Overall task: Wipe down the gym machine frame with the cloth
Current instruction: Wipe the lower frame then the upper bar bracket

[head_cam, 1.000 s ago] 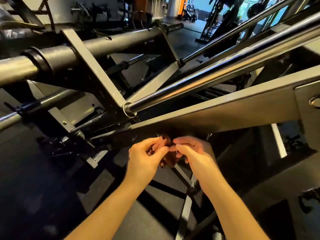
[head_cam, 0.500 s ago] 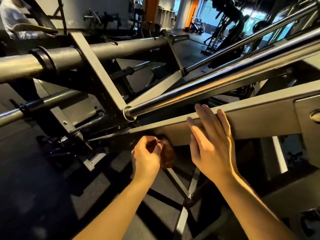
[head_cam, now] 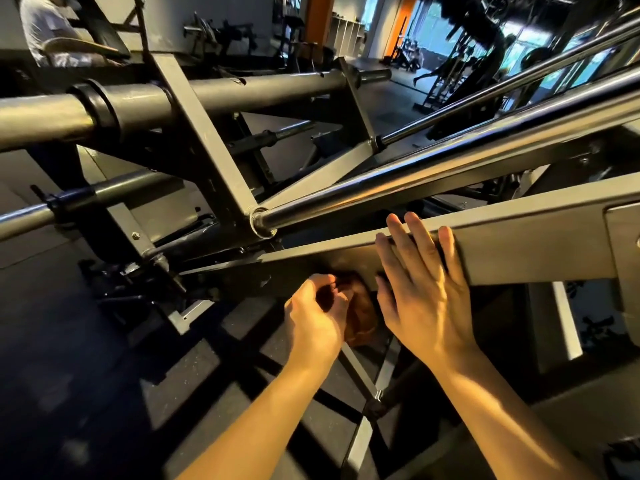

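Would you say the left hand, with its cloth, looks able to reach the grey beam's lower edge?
Probably yes: the left hand grips the brown cloth just below the grey beam, nothing between them; the right hand lies flat on the beam beside it.

You are not seeing any lettering, brand or number that can be read. The gym machine frame, running toward three o'clock, is showing you only plain paint.

Dark gym floor, machine frame standing on it, other machines farther back
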Available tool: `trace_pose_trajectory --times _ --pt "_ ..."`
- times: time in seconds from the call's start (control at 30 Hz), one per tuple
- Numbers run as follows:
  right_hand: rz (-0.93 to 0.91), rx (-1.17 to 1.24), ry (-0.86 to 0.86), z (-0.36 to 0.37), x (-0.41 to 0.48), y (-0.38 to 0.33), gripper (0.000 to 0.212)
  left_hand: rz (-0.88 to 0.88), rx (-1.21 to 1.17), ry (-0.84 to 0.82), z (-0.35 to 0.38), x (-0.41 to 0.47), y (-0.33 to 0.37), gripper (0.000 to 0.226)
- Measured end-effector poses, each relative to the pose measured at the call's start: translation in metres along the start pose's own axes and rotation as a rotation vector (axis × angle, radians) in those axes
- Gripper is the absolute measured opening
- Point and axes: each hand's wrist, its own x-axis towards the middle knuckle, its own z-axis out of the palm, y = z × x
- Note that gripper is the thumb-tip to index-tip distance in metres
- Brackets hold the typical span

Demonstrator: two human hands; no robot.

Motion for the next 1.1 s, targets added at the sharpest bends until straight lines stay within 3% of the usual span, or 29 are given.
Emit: trace_pose_trajectory --times 0.23,0.53,0.63,0.8,1.0,1.1 --pt "0.029 0.06 0.079 0.005 0.0 -0.003 0.056 -0.225 0.007 0.19 -0.057 0.065 -0.034 0.008" --pt "0.058 0.066 0.061 0.006 0.003 -0.011 0.058 -0.116 -0.138 0.008 -0.006 0.003 -0.009 0.024" --pt "0.054 0.067 0.067 0.007 0.003 -0.011 0.057 -0.077 -0.021 0.05 -0.016 0.018 -0.016 0.016" --pt "0.064 0.083 0.108 0.01 0.002 -0.011 0.053 -0.316 -0.048 0.217 -0.048 0.058 -0.043 0.005" --pt "0.074 0.133 0.118 0.01 0.002 -0.012 0.053 -0.144 -0.088 0.053 -0.002 0.005 -0.014 0.02" --pt "0.063 0.119 0.103 0.01 0.002 -0.011 0.056 -0.182 -0.108 0.172 -0.012 0.021 -0.018 0.01"
